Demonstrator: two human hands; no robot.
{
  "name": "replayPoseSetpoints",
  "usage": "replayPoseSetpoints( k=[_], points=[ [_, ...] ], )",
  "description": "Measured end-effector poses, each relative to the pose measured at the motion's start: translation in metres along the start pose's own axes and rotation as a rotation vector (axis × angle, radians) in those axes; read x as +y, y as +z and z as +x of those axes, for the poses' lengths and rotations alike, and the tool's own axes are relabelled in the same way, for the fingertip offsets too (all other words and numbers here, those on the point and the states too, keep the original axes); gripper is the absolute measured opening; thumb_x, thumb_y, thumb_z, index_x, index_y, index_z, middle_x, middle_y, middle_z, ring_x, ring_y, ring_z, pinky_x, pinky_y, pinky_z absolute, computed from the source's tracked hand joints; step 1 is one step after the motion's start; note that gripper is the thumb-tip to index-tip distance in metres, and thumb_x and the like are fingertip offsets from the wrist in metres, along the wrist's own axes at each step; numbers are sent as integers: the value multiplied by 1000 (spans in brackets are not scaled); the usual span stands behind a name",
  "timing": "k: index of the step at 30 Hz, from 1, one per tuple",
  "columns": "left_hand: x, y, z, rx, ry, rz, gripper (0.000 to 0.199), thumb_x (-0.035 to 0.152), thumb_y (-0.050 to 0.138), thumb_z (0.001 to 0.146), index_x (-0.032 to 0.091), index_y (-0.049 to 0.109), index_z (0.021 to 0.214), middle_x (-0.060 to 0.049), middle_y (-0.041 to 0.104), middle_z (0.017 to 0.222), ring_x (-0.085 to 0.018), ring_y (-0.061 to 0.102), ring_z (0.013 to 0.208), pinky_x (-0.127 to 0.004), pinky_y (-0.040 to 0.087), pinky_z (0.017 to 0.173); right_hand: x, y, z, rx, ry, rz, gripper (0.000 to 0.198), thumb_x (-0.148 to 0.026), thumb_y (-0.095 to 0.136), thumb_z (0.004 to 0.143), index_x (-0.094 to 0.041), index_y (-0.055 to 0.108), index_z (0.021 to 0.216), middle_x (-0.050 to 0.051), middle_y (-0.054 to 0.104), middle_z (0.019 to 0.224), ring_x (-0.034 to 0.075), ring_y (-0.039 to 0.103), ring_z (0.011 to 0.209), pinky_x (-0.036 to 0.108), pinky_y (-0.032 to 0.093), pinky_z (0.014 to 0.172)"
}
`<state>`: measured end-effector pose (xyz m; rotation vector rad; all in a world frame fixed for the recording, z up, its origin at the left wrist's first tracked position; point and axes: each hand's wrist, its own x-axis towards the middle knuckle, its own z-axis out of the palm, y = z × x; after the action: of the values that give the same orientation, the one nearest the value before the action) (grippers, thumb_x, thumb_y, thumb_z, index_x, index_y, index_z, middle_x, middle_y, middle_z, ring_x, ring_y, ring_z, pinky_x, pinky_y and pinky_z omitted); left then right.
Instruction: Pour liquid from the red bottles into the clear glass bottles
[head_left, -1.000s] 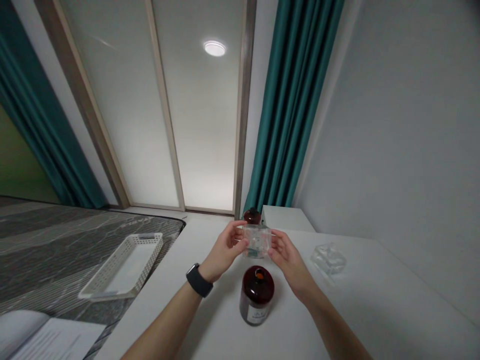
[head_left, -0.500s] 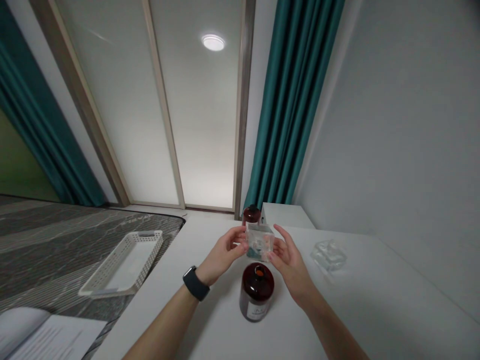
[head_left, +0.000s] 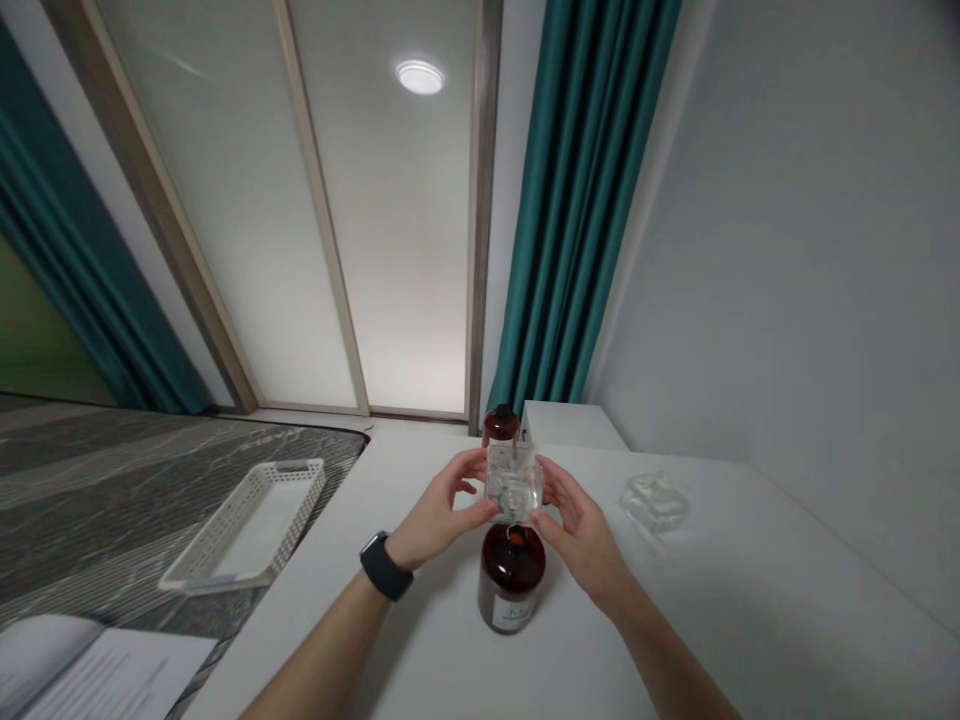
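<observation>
Between my hands is a clear, cube-shaped glass-like container (head_left: 514, 484), lifted over the white table. My left hand (head_left: 453, 500), with a dark watch on its wrist, grips its left side, thumb at the lower corner. The right side is held by the fingers and thumb of my right hand (head_left: 574, 525). Just beneath and nearer me stands an upright dark brown bottle (head_left: 512, 578) with an uncapped mouth and a white label. Behind the clear container a second brown bottle (head_left: 500, 424) with a black top is partly hidden.
Crumpled clear plastic (head_left: 654, 502) lies on the white table (head_left: 720, 600) to the right. Beyond the left table edge are a white perforated basket (head_left: 247, 530) and an open booklet (head_left: 112, 670). A white cabinet (head_left: 574, 425) stands behind the table.
My right hand's fingers have closed in on the clear container, which has turned slightly in my hands. The view has shifted a little; the bottles stay where they stood.
</observation>
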<state>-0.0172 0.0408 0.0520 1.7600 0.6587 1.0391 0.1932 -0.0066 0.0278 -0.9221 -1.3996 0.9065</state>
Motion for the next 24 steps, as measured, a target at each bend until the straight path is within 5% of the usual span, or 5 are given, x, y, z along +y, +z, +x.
replayPoseSetpoints(
  k=[24],
  points=[
    [2, -1, -5, -30, 179, 169, 68, 19, 68, 82, 22, 39, 144, -13, 46, 147, -31, 45, 132, -47, 36, 110, -10, -7, -7, -55, -122, -184, 60, -25, 65, 87, -32, 41, 142, 8, 49, 148, 28, 46, 137, 46, 42, 109]
  ],
)
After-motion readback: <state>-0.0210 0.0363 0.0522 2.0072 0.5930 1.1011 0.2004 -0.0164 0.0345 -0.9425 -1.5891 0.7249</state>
